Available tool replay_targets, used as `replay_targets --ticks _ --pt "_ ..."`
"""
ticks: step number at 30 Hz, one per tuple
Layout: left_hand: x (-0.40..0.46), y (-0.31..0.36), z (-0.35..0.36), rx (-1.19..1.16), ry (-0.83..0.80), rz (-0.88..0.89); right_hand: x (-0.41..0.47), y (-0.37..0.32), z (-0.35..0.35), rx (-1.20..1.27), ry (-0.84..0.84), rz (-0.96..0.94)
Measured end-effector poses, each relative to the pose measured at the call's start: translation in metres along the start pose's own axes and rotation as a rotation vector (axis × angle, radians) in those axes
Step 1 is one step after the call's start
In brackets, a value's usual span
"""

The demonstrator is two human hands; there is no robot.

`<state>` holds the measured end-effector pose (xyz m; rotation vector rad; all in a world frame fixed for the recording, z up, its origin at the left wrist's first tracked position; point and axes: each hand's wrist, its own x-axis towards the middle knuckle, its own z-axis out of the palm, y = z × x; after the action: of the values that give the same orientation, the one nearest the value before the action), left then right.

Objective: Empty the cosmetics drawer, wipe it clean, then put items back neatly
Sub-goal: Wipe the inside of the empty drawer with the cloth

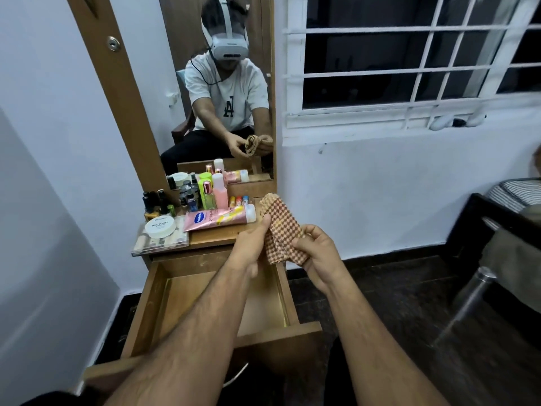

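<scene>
- While the drawer [164, 291] stands pulled out and bare inside, a checked cloth [282, 230] is held above its back right corner by both hands.
- Left hand [251, 244]: fingers are curled on the cloth's left edge, pinching it between thumb and fingers.
- Right hand [317, 253]: fingers are curled round the cloth's right and lower part, thumb on top.
- The cloth appears to be folded or bunched into a pad; this is judged a preparation for wiping, so the emptying step looks done and the wiping not yet begun.
- Cosmetics are parked on the surface [216, 237] behind the drawer, presumably to keep the drawer free: a pink tube [218, 219] lying flat, a white jar [161, 227] on a clear case [161, 240], dark bottles [155, 203] at the left, taller bottles [210, 189] against the mirror [228, 83].
- The clear case overhangs the surface's front left edge slightly; it could be knocked into the drawer if brushed.
- Open room: the drawer floor is unobstructed, with low walls on all four sides; corners will need the cloth pushed in.
- Both forearms cross over the drawer, so a descent straight down is open.
- The wall is close on the left; dark floor and a bed [512, 194] lie to the right, well apart from the drawer.
- The surface is crowded; little spare space is left there.
</scene>
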<state>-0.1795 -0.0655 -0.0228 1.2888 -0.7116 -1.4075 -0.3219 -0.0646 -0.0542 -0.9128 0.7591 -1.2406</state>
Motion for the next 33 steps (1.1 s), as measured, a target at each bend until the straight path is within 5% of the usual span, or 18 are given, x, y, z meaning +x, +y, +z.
replay_targets --ticks 4,10,14,24,33 --pt "-0.028 -0.003 -0.022 -0.09 -0.023 -0.039 -0.035 0.017 0.016 -0.05 -0.003 0.021" --pt "-0.064 -0.002 -0.06 0.038 0.103 0.07 -0.062 0.047 0.036 -0.541 0.099 -0.145" --pt "-0.081 0.001 -0.07 0.1 0.044 0.124 -0.073 0.053 0.058 -0.578 -0.058 -0.126" --pt "-0.084 -0.011 -0.091 0.241 0.022 0.198 -0.071 0.058 0.054 -0.334 0.086 0.035" --pt "-0.07 -0.018 -0.098 0.382 0.061 0.246 -0.054 0.061 0.065 -0.482 0.134 0.033"
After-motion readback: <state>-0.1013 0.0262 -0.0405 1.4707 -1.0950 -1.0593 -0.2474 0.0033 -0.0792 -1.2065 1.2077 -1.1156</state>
